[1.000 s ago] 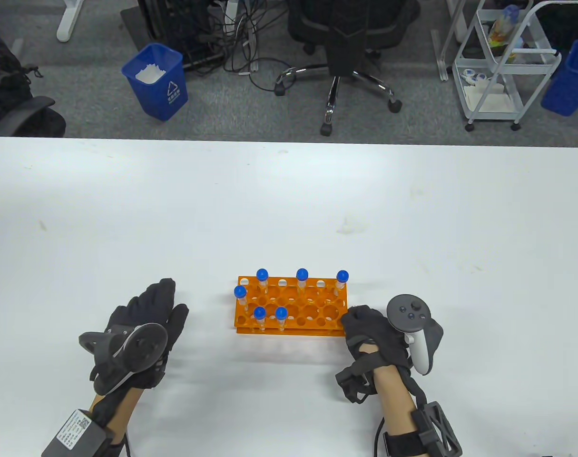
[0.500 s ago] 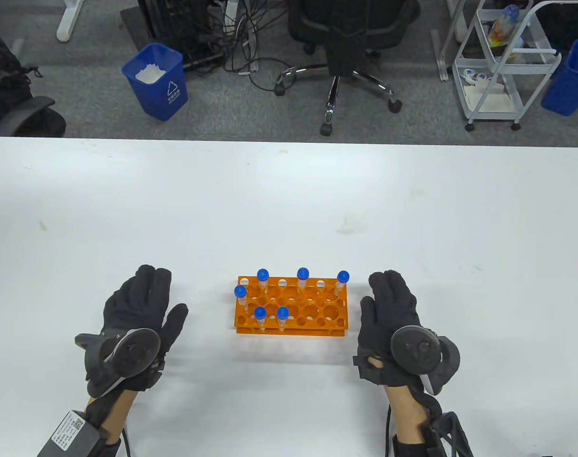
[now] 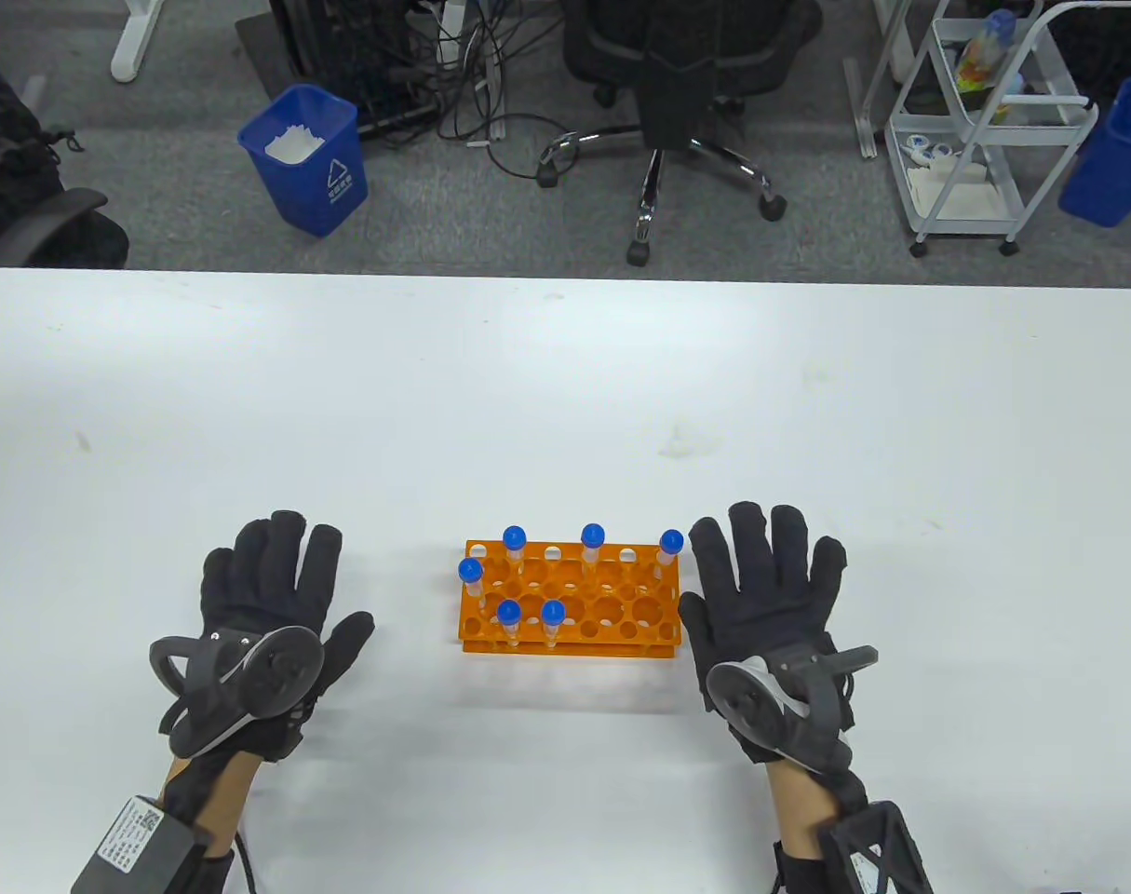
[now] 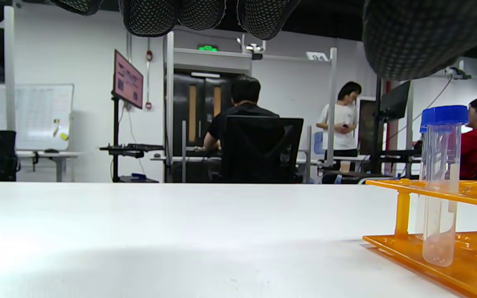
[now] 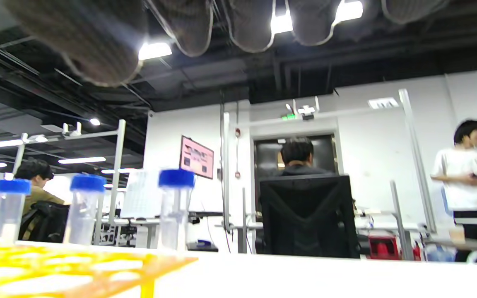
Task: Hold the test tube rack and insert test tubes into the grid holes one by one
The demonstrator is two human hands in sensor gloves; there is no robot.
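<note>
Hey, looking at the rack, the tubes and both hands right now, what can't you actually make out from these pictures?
- Right hand against the orange rack: touching or just beside, the table view cannot settle.
- Tube contents: too small in the table view; the nearest tube in the left wrist view looks clear.
- Rack in the right wrist view: blurred, cut off by the left edge.
- Left hand palm: faces down, hidden.

Bright overhead light; right wrist view blurred.

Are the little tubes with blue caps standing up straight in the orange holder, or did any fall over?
Standing up. All six tubes sit in holes of the orange rack, blue caps on top. None lies on the table.
</note>
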